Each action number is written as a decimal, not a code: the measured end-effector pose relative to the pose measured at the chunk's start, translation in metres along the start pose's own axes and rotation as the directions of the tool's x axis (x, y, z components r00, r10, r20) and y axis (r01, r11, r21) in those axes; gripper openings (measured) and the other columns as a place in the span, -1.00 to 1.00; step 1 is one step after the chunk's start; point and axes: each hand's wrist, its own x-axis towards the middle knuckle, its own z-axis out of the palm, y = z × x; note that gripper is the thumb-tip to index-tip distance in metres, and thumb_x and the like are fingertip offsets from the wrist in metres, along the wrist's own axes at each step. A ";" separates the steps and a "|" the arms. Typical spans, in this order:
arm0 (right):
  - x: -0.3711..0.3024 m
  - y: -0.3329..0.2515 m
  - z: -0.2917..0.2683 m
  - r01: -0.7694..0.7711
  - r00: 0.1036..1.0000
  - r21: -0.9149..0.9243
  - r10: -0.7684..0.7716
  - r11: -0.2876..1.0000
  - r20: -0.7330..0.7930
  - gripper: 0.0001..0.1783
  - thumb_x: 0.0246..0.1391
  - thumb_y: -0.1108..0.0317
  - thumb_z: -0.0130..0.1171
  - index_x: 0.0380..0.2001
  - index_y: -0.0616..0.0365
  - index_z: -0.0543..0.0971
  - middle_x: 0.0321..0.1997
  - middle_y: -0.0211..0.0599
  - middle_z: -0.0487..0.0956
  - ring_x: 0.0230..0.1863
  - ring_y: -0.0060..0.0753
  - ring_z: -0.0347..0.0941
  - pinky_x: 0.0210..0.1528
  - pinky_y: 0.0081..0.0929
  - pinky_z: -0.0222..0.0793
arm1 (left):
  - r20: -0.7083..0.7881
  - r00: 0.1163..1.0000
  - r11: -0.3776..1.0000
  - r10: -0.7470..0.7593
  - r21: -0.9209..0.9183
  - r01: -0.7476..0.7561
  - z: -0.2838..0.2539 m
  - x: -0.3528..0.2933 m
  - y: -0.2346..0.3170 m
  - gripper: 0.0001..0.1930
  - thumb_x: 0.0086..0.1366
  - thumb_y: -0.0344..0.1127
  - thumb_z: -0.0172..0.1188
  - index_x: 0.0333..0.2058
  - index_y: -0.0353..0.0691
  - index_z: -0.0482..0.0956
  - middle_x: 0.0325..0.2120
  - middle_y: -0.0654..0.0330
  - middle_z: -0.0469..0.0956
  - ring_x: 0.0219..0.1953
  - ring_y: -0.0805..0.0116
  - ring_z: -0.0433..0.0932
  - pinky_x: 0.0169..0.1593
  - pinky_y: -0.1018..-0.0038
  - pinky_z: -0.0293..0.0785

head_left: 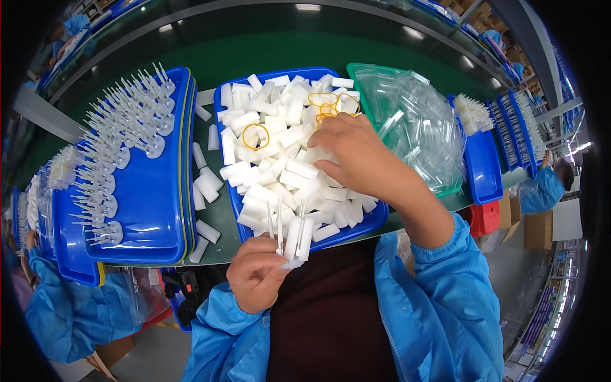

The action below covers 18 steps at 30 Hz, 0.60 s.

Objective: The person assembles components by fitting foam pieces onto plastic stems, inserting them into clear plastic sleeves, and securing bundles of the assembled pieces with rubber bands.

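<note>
Above the table's near edge, my left hand (256,272) pinches a clear plastic base with upright pins (280,234). Two white foam pieces (298,238) stand among those pins. My right hand (358,153) reaches over a blue tray (376,219) heaped with white foam pieces (294,135). Its fingers are bent, with thumb and forefinger apart, over the foam. Some fingertips are hidden beside yellow rubber bands (326,106) on the heap. Another yellow rubber band (256,136) lies farther left on the foam.
Stacked blue trays (149,216) at left carry rows of clear pinned bases (130,134). Loose foam pieces (207,184) lie between trays. A green tray (364,76) of clear plastic tubes (414,124) stands right. Beyond it is a blue tray (482,167). Co-workers in blue sit nearby.
</note>
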 end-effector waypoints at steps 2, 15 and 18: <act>0.005 0.001 0.003 -0.043 0.989 -0.040 0.048 0.998 0.141 -0.77 -0.16 0.37 0.26 -0.34 0.11 0.56 -0.25 -0.29 0.49 -0.05 -0.23 0.35 -0.02 -0.29 0.11 | 0.017 1.000 0.998 0.017 0.064 -0.018 -0.001 0.000 0.000 -0.81 0.02 -0.58 0.28 -0.35 -0.27 0.53 -0.36 0.07 0.49 -0.34 0.30 0.49 -0.09 0.38 0.41; 0.007 0.010 0.014 0.099 0.959 0.313 -0.006 0.945 -0.284 -0.78 -0.21 0.41 0.31 -0.40 0.08 0.52 -0.22 -0.29 0.55 -0.21 -0.28 0.46 -0.21 -0.42 0.27 | 0.181 0.974 0.973 0.133 0.163 -0.163 -0.003 0.017 0.000 -0.80 0.00 -0.65 0.24 -0.35 -0.33 0.57 -0.35 0.02 0.50 -0.45 0.21 0.45 -0.39 0.41 0.35; -0.008 -0.004 -0.001 -0.103 0.943 0.353 0.204 0.930 -0.262 -0.75 -0.21 0.52 0.28 -0.40 0.14 0.45 -0.25 -0.28 0.60 -0.33 -0.43 0.49 -0.34 -0.56 0.33 | 0.228 0.956 0.959 0.183 0.173 -0.225 0.001 0.020 0.002 -0.77 -0.02 -0.65 0.22 -0.33 -0.32 0.57 -0.33 0.04 0.48 -0.39 0.14 0.45 -0.31 0.37 0.37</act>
